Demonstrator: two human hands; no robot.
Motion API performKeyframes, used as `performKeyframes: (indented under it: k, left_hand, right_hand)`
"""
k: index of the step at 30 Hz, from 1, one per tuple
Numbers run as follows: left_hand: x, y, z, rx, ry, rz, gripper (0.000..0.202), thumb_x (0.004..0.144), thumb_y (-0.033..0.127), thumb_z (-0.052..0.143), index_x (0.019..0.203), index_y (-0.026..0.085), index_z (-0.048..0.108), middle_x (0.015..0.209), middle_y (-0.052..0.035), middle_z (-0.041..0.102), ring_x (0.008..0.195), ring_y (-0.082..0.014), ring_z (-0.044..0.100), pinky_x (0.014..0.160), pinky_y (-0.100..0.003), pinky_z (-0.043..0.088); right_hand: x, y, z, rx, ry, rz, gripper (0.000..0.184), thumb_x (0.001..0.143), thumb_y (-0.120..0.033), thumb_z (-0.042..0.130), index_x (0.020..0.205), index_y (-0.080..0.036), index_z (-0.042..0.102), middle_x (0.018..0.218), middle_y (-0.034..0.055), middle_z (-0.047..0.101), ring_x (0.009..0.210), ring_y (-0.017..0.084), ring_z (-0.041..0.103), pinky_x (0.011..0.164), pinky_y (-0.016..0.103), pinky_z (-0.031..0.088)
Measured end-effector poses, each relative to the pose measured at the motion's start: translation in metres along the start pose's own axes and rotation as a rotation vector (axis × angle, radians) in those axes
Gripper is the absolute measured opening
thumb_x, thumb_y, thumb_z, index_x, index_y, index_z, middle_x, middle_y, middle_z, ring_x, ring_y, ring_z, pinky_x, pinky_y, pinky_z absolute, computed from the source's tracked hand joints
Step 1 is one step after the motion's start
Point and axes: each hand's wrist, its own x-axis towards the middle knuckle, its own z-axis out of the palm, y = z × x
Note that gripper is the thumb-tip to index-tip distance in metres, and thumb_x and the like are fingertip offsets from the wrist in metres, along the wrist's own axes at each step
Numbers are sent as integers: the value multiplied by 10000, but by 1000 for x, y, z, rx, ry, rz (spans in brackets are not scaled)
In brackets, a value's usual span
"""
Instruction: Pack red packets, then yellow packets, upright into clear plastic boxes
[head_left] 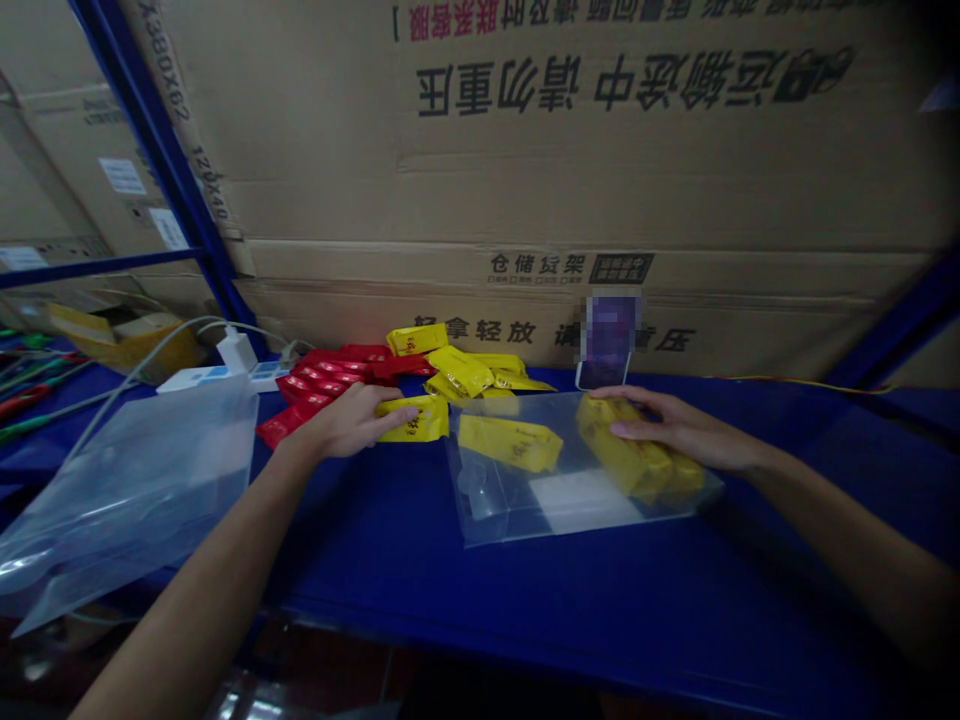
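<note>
My left hand (351,420) closes round a yellow sachet (417,419) at the edge of a heap of yellow sachets (469,370) and red sachets (322,380) on the blue shelf (525,590). A clear plastic bag (555,500) lies flat in front of me with several yellow sachets (511,441) inside. My right hand (675,425) lies flat on the bag's right part, fingers stretched out, pressing on the sachets beneath it.
A pile of empty clear bags (127,490) lies at the left. A white power strip with a charger (225,365) sits behind it. A phone (609,340) leans against the large cardboard boxes (570,180) at the back. A blue rack upright (165,160) stands at the left.
</note>
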Motion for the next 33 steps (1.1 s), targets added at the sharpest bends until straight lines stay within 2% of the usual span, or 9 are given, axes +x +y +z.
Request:
performKeyframes:
  k: [3, 8, 11, 14, 18, 22, 26, 30, 33]
  left_hand:
    - [0, -5, -2, -28, -20, -56, 353, 875, 446, 477, 1002, 137, 591, 805, -49, 651, 587, -161, 603, 496, -230, 410]
    - [0, -9, -4, -29, -93, -97, 363, 862, 367, 425, 1111, 158, 585, 920, -55, 669, 762, -191, 630, 622, -258, 469]
    - [0, -3, 1, 145, 3, -65, 475, 854, 438, 499, 1239, 162, 530, 971, -79, 661, 823, -218, 631, 715, -303, 485]
    - [-2, 9, 5, 237, 87, 84, 525, 816, 499, 592, 1245, 200, 544, 1172, -102, 603, 1054, -263, 583, 923, -365, 442]
    - [-10, 27, 1, 154, -96, 144, 583, 755, 471, 693, 1271, 246, 539, 1245, -69, 584, 1125, -257, 558, 995, -367, 404]
    - [-16, 39, -6, 113, -162, 114, 691, 689, 491, 761, 1303, 281, 522, 1311, -55, 558, 1174, -270, 526, 1014, -385, 374]
    - [-16, 39, -10, 138, -63, 138, 639, 668, 525, 767, 1219, 253, 593, 1204, -62, 629, 1060, -265, 583, 951, -389, 413]
    - [-14, 31, -13, 7, 256, 113, 395, 816, 463, 631, 1051, 146, 625, 894, -60, 693, 724, -160, 638, 668, -264, 503]
    - [-13, 26, -10, 54, 353, 92, 278, 845, 390, 581, 959, 140, 626, 655, -6, 640, 519, -108, 568, 495, -202, 436]
  right_hand:
    - [1, 1, -1, 1, -14, -3, 537, 781, -484, 667, 1281, -326, 555, 1284, 45, 617, 1131, 312, 601, 952, 459, 509]
    - [2, 3, -2, -18, -33, -16, 494, 798, -472, 658, 1266, -347, 556, 1293, 22, 609, 1164, 306, 580, 994, 467, 477]
    - [2, 3, -2, -15, -25, -11, 514, 791, -482, 659, 1274, -344, 546, 1275, 31, 617, 1148, 305, 592, 981, 474, 488]
    - [2, 2, -2, -21, -26, -17, 519, 791, -484, 654, 1277, -336, 547, 1271, 35, 621, 1143, 307, 595, 985, 478, 486]
    - [1, 1, -2, -28, -23, -24, 502, 798, -478, 652, 1270, -340, 550, 1306, 25, 601, 1166, 302, 580, 1004, 472, 471]
    - [0, 0, -2, -19, -20, -16, 507, 792, -478, 655, 1269, -335, 559, 1296, 30, 610, 1153, 304, 589, 982, 465, 487]
    - [0, -1, -2, -23, -8, -13, 520, 775, -476, 666, 1268, -342, 569, 1281, 28, 622, 1131, 307, 603, 950, 468, 507]
    - [1, -1, -2, -40, -11, -24, 517, 777, -481, 660, 1269, -354, 564, 1272, 22, 627, 1135, 310, 599, 954, 491, 498]
    - [1, -2, -2, -60, -6, -59, 510, 778, -486, 657, 1262, -353, 568, 1283, 19, 617, 1156, 309, 584, 984, 498, 474]
